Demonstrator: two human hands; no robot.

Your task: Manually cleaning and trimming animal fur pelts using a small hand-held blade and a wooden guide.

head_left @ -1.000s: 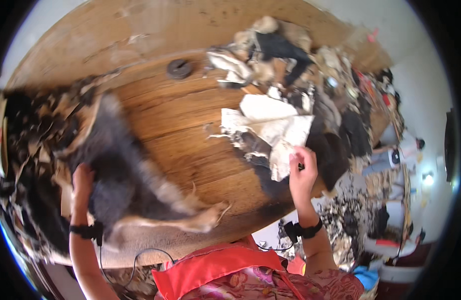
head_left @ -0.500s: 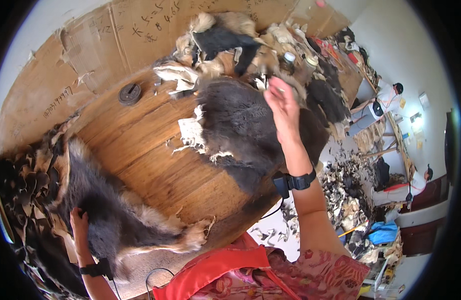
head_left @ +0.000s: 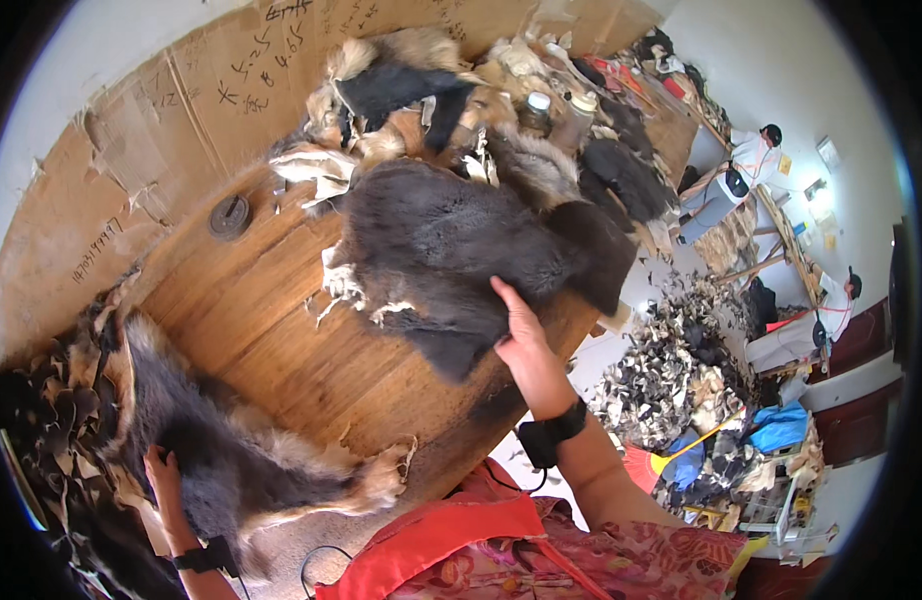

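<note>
My left hand rests on a grey-black fur pelt with tan edges at the near left of the table. Its fingers are a little bent, with the tips apart on the fur. A large dark brown pelt is spread across the middle of the wooden table, with ragged whitish skin at its left edge. Over the near right part of it is my right hand, fingers stretched and thumb apart, touching or just above the fur. No fold of pelt shows between them.
A round dark metal disc lies by the cardboard wall. Behind the dark pelt are heaped furs and two jars. Dark scraps pile up at left. Fur offcuts cover the floor at right, near a red broom and two people.
My right hand has come down and nearer from above the far part of the dark pelt to its near edge. The view has shifted rightward. My left hand stays on the grey-black pelt.
</note>
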